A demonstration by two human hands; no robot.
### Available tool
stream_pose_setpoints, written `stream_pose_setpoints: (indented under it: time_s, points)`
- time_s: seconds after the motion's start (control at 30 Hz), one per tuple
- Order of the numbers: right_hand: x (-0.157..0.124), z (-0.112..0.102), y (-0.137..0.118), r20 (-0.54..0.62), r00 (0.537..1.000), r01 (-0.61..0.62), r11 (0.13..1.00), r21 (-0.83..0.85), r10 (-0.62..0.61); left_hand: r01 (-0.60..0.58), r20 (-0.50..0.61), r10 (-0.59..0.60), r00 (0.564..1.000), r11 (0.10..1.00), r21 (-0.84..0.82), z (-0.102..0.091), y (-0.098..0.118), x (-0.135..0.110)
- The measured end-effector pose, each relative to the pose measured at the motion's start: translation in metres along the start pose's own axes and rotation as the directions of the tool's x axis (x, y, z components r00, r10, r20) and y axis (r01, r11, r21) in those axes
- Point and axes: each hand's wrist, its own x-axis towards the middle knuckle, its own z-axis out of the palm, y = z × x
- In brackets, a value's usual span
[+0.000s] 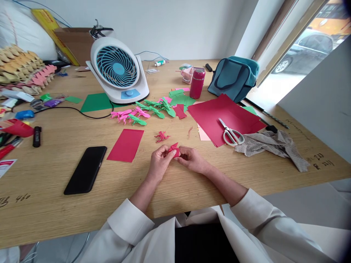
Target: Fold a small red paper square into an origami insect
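- Apparently mid-fold: left hand [160, 160] and right hand [192, 159] both pinch the folded red paper [174, 147], just nearer than the red origami figure [162, 136].
- Any next crease likely calls for aligned edges and firm fingertip pressure.

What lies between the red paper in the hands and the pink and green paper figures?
Head view: a small red folded figure lies between the held paper and the pink and green figures.

This looked like a craft workroom at street level: scissors [229, 129], red sheets [207, 115] and folded green paper figures [168, 106] lay on the wooden tabletop [120, 179], and a car [311, 46] stood outside the window [294, 38].
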Motion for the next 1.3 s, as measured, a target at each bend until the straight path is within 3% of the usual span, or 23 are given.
stream_pose_setpoints:
  time_s: [0.6,0.9,1.3]
  points:
    - [0.0003,-0.0008,0.0001,-0.008,0.999,0.051,0.999,-0.004,-0.051,0.132,-0.099,-0.155,0.983,0.969,-0.210,-0.0002,-0.0013,0.0033]
    - [0.0005,-0.0001,-0.0009,-0.099,0.994,0.045,0.999,-0.015,-0.047,0.187,-0.011,-0.189,0.982,0.976,-0.108,0.0023,0.0031,0.0004]
    - [0.0004,-0.0007,0.0005,-0.082,0.996,0.033,0.997,0.063,-0.028,0.196,-0.057,-0.203,0.978,0.974,-0.113,0.0004,0.0055,0.0000]
